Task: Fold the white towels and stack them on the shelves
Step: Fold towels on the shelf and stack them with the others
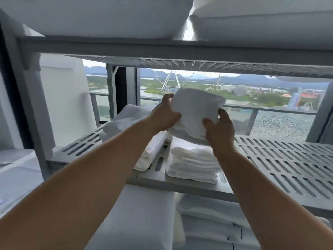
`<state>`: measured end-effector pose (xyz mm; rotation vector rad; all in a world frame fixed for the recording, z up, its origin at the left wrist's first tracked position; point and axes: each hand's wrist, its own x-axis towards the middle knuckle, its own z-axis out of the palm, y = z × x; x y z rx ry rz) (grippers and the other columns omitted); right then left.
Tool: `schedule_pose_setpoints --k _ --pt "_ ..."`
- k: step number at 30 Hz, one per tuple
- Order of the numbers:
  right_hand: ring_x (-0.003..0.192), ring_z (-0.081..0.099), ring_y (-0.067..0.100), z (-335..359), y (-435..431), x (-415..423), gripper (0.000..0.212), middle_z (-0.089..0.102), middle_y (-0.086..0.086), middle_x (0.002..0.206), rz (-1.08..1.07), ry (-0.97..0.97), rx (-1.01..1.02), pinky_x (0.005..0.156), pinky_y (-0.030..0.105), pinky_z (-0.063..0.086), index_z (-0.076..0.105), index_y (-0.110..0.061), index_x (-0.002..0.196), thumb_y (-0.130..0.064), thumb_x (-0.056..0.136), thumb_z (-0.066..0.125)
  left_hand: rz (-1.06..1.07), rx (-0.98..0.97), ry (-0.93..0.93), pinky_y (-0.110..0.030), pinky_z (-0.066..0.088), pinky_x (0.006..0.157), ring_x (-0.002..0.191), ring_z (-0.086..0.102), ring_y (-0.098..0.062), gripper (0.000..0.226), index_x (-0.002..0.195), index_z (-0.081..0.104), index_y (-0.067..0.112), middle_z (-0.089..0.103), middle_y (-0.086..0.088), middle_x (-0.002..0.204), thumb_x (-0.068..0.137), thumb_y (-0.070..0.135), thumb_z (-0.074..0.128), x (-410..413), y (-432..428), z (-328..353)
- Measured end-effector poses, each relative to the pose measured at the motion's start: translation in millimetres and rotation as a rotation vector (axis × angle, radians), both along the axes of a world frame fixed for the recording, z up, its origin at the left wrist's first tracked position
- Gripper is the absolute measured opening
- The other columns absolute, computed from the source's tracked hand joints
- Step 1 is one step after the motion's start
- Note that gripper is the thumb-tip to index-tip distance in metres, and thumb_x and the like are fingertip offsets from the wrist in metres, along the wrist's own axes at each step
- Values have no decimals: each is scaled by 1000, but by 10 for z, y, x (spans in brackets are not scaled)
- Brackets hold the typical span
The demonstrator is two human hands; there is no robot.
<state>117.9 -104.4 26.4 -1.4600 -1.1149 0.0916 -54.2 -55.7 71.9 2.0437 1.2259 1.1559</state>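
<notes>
Step in hand: placing, not folding. A folded towel (196,112) is held in the air between both hands, above and slightly behind the stack of folded towels (194,164) that sits near the front edge of the slotted grey shelf (281,159).

Left hand (166,115): closed on the towel's left side, fingers reaching around its far edge. Right hand (219,129): closed on the near right corner, thumb on top, fingers (224,114) pressing the right edge. The bundle is tilted, far end higher than near end, and does not touch the stack.

To the left of the stack lie looser white linens (126,121), some overlapping; whether these are folded cannot be told. The shelf's right half is bare. Pillows (261,18) sit on the shelf above.

Judgement: the next move calls for levelling the bundle, lowering it square onto the stack with edges aligned, then drawing both hands out sideways so the layers do not shift. Clearance under the upper shelf looks sufficient.
</notes>
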Motion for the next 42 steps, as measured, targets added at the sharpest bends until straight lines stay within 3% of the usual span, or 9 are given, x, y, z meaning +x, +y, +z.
schedule_pose_setpoints --k 5,9,17,20,24,27,29,38,42 --pt "96 64 33 329 1041 -613 38 69 7 104 51 18 36 85 47 53 62 -22 120 -26 82 67 19 56 -50 -43 62 70 93 63 -32 63 140 43 31 57 -11 118 84 9 60 -675 897 230" --pt "100 64 32 503 1862 -930 40 71 8 109 32 -54 52 85 41 52 63 -22 121 -25 82 65 72 96 -73 -32 54 63 87 59 -30 54 133 55 27 57 -13 120 85 3 60 -977 1667 354" --pt "99 59 35 630 2846 -988 29 66 17 106 -12 -188 -22 70 30 31 61 -15 110 -13 82 55 60 215 -48 -24 46 57 77 62 -21 31 111 71 28 66 2 101 89 9 62 -1053 2766 345" --pt "100 59 37 564 3033 -941 28 64 21 108 -26 -220 -85 70 30 31 59 -8 111 -6 84 51 49 256 27 -17 43 62 82 63 -14 18 95 74 27 68 13 89 89 14 63 -1011 3010 321" --pt "107 59 38 397 3159 -922 35 63 25 114 -34 -270 -107 79 32 40 57 -2 121 -3 87 50 54 152 153 -27 52 84 95 66 -19 18 102 72 26 72 3 103 92 16 62 -960 3233 175" --pt "123 53 39 199 3184 -922 63 55 26 135 -21 -310 -318 101 34 40 31 -1 151 -4 91 49 8 -83 529 -28 50 98 108 64 -19 28 117 70 22 69 0 121 91 20 61 -897 3316 -2" --pt "125 53 38 120 3185 -924 66 56 23 137 -21 -365 -436 102 34 41 23 -1 154 -7 94 48 9 -129 589 -25 47 100 111 63 -18 31 119 71 19 69 -1 124 90 17 61 -882 3342 -33" --pt "112 61 39 118 3055 -907 36 68 23 115 -97 -496 -310 91 36 48 66 -3 119 1 91 44 36 -97 483 -23 47 93 104 63 -16 25 109 74 23 70 0 119 89 13 61 -937 3275 -17" --pt "107 63 38 107 2981 -920 26 70 22 110 -80 -493 -313 87 34 48 69 -5 110 -6 94 49 14 -125 572 -26 43 100 117 58 -17 33 127 68 22 62 0 135 97 25 53 -965 3155 4"
